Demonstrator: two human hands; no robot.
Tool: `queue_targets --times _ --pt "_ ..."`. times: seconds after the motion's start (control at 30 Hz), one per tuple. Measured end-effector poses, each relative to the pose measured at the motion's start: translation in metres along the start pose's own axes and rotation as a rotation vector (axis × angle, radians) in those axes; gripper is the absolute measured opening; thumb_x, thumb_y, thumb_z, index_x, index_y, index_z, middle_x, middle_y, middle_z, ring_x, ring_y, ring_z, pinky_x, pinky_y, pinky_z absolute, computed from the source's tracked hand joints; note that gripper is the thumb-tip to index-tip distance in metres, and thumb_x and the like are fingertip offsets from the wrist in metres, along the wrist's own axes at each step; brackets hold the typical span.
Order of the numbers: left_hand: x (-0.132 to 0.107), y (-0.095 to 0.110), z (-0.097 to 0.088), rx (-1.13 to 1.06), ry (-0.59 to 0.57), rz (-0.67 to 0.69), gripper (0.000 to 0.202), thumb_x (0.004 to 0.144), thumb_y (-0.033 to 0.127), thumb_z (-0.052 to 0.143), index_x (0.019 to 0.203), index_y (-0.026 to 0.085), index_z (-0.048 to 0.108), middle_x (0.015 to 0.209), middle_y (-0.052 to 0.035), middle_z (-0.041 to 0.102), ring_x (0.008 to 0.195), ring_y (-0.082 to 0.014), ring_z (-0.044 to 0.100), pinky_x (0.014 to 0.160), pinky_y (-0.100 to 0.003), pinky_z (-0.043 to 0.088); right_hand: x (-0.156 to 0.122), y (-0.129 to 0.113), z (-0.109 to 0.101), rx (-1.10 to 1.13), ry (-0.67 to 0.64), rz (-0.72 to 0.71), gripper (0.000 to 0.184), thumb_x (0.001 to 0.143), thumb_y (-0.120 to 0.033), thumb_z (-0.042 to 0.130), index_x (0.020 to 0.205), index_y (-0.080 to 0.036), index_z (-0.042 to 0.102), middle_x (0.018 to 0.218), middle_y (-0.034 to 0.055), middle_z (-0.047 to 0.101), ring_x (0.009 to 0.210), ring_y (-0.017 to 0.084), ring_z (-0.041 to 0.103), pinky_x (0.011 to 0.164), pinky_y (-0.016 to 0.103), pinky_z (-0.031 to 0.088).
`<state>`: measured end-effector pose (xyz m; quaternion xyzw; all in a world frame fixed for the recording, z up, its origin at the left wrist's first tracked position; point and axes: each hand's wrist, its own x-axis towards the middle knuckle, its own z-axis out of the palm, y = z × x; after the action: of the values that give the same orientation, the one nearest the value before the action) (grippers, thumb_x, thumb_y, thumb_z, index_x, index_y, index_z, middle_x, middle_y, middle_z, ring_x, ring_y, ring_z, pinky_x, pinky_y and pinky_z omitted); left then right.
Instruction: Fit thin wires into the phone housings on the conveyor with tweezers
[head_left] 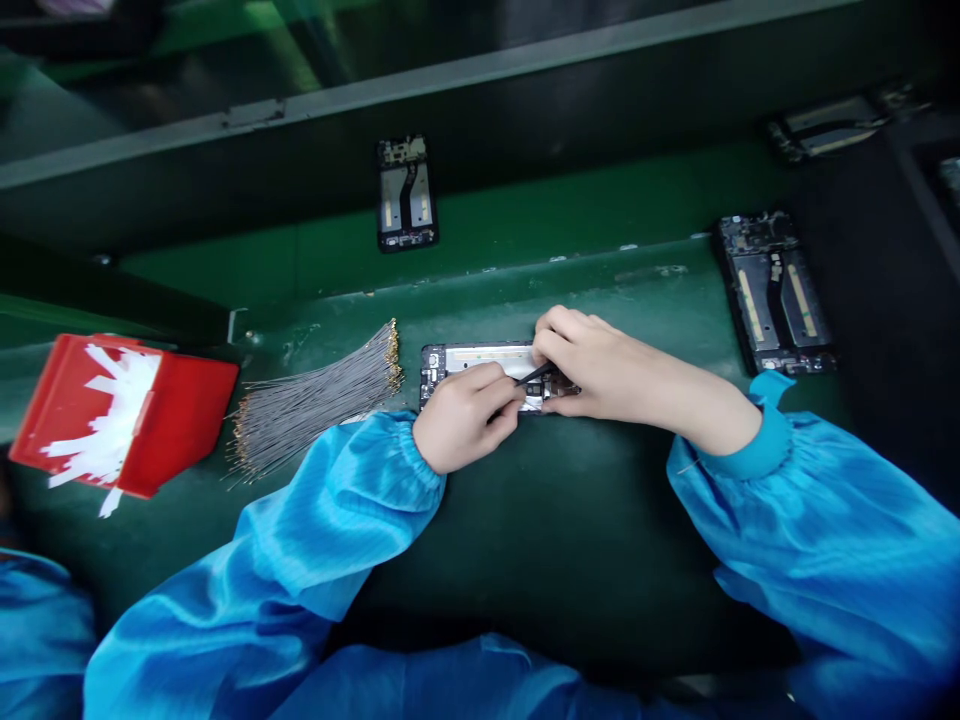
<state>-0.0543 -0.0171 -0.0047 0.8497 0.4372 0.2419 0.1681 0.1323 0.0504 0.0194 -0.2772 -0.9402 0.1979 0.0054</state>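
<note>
Left hand (pixel 465 415): curled, fingers pinched on the near end of a thin black tool (pixel 534 375), knuckles resting on the frame.
Right hand (pixel 600 370): arched over the right end of the frame, fingertips pressing down on it and meeting the tool; what it grips beneath, I cannot tell.
Open phone frame with silver inner plate (pixel 469 362): lying flat, lengthwise, on the dark green desk (pixel 562 520), between both hands.
Bundle of thin grey wires with gold tips (pixel 315 400): fanned out just left of the frame.
Red plastic bin (pixel 120 410): far left, holding white strips.
Other phone frames: one (pixel 406 192) farther back, one (pixel 776 292) to the right.
Sleeves: blue, shiny, elastic-cuffed.
</note>
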Motion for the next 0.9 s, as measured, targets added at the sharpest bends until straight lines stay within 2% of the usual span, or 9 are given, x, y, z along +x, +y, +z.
queue_targets --times 0.27,0.47,0.7,0.9 --pt "-0.001 -0.001 0.0 -0.021 0.007 0.011 0.019 0.081 0.014 0.043 0.073 0.013 0.06 0.062 0.0003 0.045 0.056 -0.0091 0.043 0.054 -0.02 0.038 0.002 -0.004 -0.002 -0.025 -0.022 0.024 0.024 0.072 -0.03 0.058 0.086 -0.018 0.043 0.097 0.008 0.042 0.078 0.02 0.042 0.066 0.032 0.037" --pt "-0.001 -0.005 -0.006 -0.147 -0.044 0.099 0.016 0.077 0.011 0.043 0.075 0.014 0.059 0.063 -0.0002 0.046 0.059 -0.0099 0.045 0.055 -0.02 0.038 0.003 -0.007 -0.002 -0.014 -0.045 0.053 0.02 0.072 -0.028 0.054 0.084 -0.018 0.042 0.098 0.0089 0.041 0.079 0.02 0.041 0.066 0.033 0.036" --pt "-0.001 -0.004 -0.005 -0.126 -0.08 0.17 0.017 0.076 0.011 0.043 0.07 0.015 0.058 0.061 -0.0003 0.047 0.058 -0.0108 0.043 0.055 -0.021 0.037 0.005 -0.012 -0.003 -0.036 -0.067 0.102 0.019 0.068 -0.024 0.054 0.082 -0.019 0.041 0.097 0.0088 0.041 0.079 0.02 0.041 0.065 0.032 0.035" --pt "-0.003 -0.004 -0.005 -0.126 -0.107 0.158 0.016 0.077 0.013 0.043 0.072 0.015 0.059 0.063 -0.002 0.051 0.062 -0.0121 0.046 0.058 -0.022 0.04 0.002 -0.009 -0.002 -0.012 -0.001 0.098 0.023 0.069 -0.027 0.058 0.083 -0.018 0.043 0.099 0.0092 0.042 0.082 0.021 0.043 0.069 0.032 0.036"
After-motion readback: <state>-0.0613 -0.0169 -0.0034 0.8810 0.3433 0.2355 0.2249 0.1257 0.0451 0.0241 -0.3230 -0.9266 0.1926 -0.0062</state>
